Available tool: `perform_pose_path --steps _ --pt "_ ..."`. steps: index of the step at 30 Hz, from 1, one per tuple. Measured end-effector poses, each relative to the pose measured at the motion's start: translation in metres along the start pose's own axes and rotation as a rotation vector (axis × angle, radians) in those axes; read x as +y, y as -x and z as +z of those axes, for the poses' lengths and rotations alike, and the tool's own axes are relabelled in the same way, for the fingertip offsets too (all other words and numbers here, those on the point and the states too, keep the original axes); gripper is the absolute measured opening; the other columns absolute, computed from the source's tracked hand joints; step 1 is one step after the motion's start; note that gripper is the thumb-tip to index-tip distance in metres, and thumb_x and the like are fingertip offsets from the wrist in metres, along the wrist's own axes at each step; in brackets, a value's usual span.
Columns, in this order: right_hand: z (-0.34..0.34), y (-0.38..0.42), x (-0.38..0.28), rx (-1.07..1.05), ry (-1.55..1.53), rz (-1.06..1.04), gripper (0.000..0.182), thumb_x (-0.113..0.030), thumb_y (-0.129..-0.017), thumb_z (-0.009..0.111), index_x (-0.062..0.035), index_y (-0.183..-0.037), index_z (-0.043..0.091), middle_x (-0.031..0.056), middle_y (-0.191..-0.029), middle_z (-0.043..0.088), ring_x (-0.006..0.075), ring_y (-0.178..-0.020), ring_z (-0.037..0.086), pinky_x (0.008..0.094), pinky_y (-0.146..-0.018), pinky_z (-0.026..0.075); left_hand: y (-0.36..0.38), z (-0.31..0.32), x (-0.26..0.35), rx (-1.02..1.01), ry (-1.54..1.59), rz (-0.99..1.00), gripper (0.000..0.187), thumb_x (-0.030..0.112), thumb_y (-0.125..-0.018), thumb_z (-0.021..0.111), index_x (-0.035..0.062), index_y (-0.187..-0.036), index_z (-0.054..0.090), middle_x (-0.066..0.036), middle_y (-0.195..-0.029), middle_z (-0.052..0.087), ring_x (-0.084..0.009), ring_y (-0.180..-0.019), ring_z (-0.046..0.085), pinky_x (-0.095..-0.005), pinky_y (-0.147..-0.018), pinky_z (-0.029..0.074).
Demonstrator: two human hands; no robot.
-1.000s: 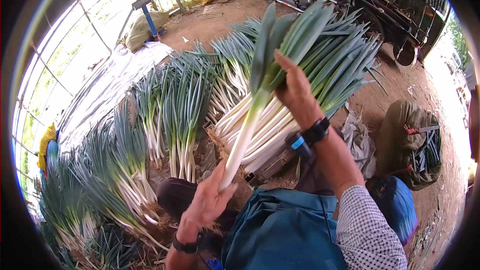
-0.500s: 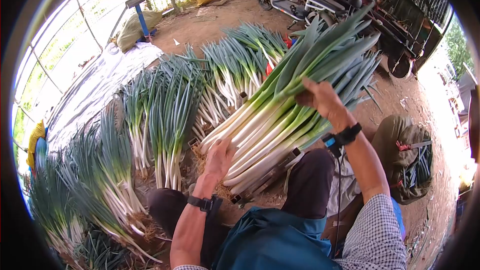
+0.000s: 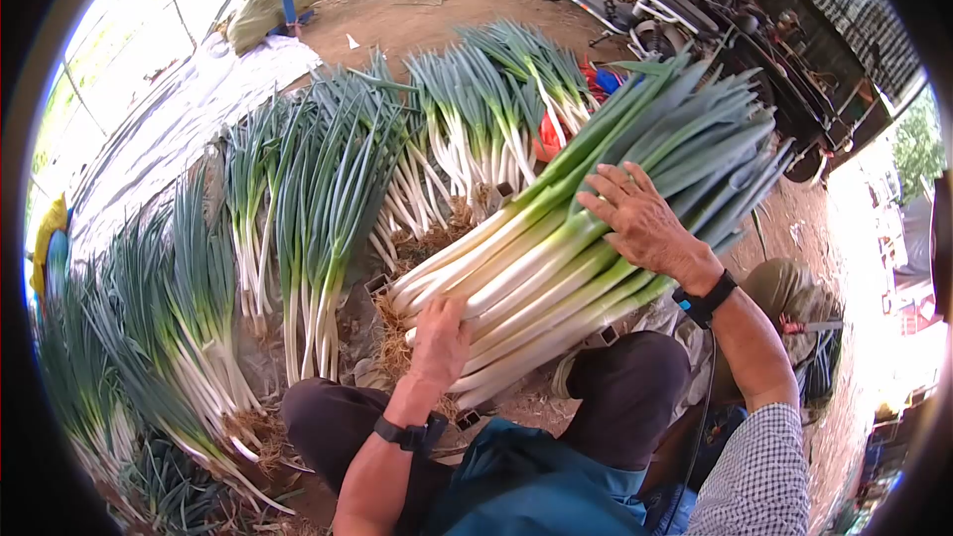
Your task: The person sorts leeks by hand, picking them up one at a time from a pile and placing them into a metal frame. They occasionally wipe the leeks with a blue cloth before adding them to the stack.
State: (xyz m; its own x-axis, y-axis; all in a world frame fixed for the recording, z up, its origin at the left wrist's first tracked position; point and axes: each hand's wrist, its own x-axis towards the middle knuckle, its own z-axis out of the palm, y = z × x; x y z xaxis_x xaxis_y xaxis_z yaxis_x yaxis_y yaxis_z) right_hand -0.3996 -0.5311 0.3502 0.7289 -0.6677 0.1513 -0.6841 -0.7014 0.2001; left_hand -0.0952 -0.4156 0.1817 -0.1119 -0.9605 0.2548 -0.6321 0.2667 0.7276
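Observation:
A thick bundle of leeks (image 3: 536,268) lies slanted across a metal frame (image 3: 467,420) before my knees, white root ends toward the lower left and green leaves toward the upper right. My left hand (image 3: 440,342) is at the white stalks near the roots, its fingers curled against them; the fingertips are partly hidden. Spread over the top of the bundle, my right hand (image 3: 645,221) rests where white turns to green, fingers apart and flat.
More leeks (image 3: 333,228) lie in rows on the ground to the left and beyond. A white sheet (image 3: 169,144) is at the upper left, a scooter (image 3: 606,5) at the upper right. Behind my right arm sits an olive bag (image 3: 794,288).
My right hand has gone from gripping at the leaves to lying flat on the bundle. The topmost leeks have settled lower against the rest. The camera view has tilted down.

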Motion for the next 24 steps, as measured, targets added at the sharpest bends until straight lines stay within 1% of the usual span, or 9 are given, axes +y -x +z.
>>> perform_pose_path --steps 2,5,6,9,10,15,17,21,24 --pt "0.019 -0.010 0.010 -0.043 0.118 -0.055 0.046 -0.009 -0.083 0.067 -0.0070 -0.128 0.063 0.0146 -0.134 0.060 0.0320 -0.133 0.050 0.0515 -0.120 0.028 0.000 -0.008 0.008 0.044 -0.025 0.063 0.034 0.006 -0.086 0.069 0.0013 -0.119 0.059 -0.020 -0.105 0.061 -0.0404 -0.102 0.056 -0.0487 -0.090 0.045" --pt "0.017 -0.026 0.021 -0.063 0.088 -0.066 0.038 -0.006 -0.085 0.059 -0.0063 -0.122 0.064 0.0137 -0.129 0.062 0.0289 -0.129 0.054 0.0532 -0.120 0.027 -0.005 -0.033 0.020 -0.058 -0.004 0.036 0.035 0.004 -0.086 0.069 -0.0010 -0.119 0.059 -0.022 -0.110 0.062 -0.0419 -0.104 0.057 -0.0487 -0.093 0.046" --pt "0.009 -0.033 0.019 -0.012 0.113 -0.109 0.026 -0.002 -0.082 0.059 -0.0053 -0.107 0.065 0.0107 -0.111 0.067 0.0256 -0.113 0.062 0.0487 -0.112 0.038 -0.007 -0.035 0.020 -0.063 0.009 0.048 0.034 0.004 -0.087 0.068 -0.0009 -0.119 0.059 -0.021 -0.106 0.063 -0.0415 -0.101 0.057 -0.0483 -0.091 0.047" --pt "-0.006 -0.046 0.026 -0.221 0.044 -0.103 0.016 -0.001 -0.078 0.060 -0.0054 -0.094 0.063 0.0071 -0.093 0.066 0.0245 -0.097 0.063 0.0423 -0.095 0.046 -0.014 -0.034 0.009 -0.056 0.089 0.068 0.036 0.003 -0.088 0.067 -0.0009 -0.122 0.058 -0.021 -0.107 0.063 -0.0414 -0.101 0.057 -0.0477 -0.090 0.047" --pt "-0.015 -0.052 0.027 -0.192 0.061 -0.154 0.014 -0.003 -0.076 0.063 -0.0066 -0.090 0.061 0.0051 -0.082 0.063 0.0237 -0.088 0.063 0.0384 -0.084 0.046 -0.019 -0.035 0.008 -0.032 0.099 0.068 0.037 0.003 -0.088 0.067 -0.0009 -0.123 0.058 -0.021 -0.108 0.063 -0.0412 -0.101 0.057 -0.0475 -0.090 0.047" --pt "-0.046 -0.090 0.028 -0.234 0.130 -0.119 0.012 -0.004 -0.072 0.065 -0.0076 -0.083 0.063 0.0093 -0.079 0.064 0.0280 -0.085 0.065 0.0406 -0.083 0.047 -0.041 -0.039 0.000 0.106 0.083 0.043 0.039 0.002 -0.090 0.065 -0.0005 -0.128 0.056 -0.022 -0.113 0.062 -0.0411 -0.103 0.058 -0.0473 -0.090 0.047" --pt "-0.030 -0.105 0.037 -0.165 0.104 -0.178 0.009 -0.004 -0.072 0.064 -0.0072 -0.080 0.062 0.0109 -0.078 0.065 0.0303 -0.084 0.066 0.0433 -0.081 0.048 -0.048 -0.037 -0.005 0.077 0.050 -0.039 0.041 0.003 -0.091 0.063 -0.0010 -0.130 0.054 -0.023 -0.117 0.061 -0.0425 -0.108 0.056 -0.0489 -0.094 0.045" --pt "0.046 -0.119 0.055 -0.351 -0.040 -0.144 0.021 -0.002 -0.064 0.069 -0.0042 -0.083 0.061 0.0134 -0.082 0.063 0.0354 -0.087 0.064 0.0471 -0.080 0.048 -0.051 -0.006 -0.024 0.099 -0.068 -0.110 0.045 0.007 -0.088 0.066 -0.0024 -0.130 0.052 -0.023 -0.121 0.059 -0.0423 -0.114 0.053 -0.0499 -0.100 0.042" --pt "0.036 -0.118 0.050 -0.423 -0.089 -0.109 0.047 0.001 -0.064 0.068 -0.0034 -0.111 0.067 0.0141 -0.111 0.066 0.0357 -0.109 0.061 0.0446 -0.094 0.048 -0.054 0.005 -0.023 0.205 -0.109 -0.057 0.042 0.011 -0.089 0.068 -0.0009 -0.127 0.054 -0.020 -0.119 0.061 -0.0378 -0.114 0.055 -0.0488 -0.101 0.040"
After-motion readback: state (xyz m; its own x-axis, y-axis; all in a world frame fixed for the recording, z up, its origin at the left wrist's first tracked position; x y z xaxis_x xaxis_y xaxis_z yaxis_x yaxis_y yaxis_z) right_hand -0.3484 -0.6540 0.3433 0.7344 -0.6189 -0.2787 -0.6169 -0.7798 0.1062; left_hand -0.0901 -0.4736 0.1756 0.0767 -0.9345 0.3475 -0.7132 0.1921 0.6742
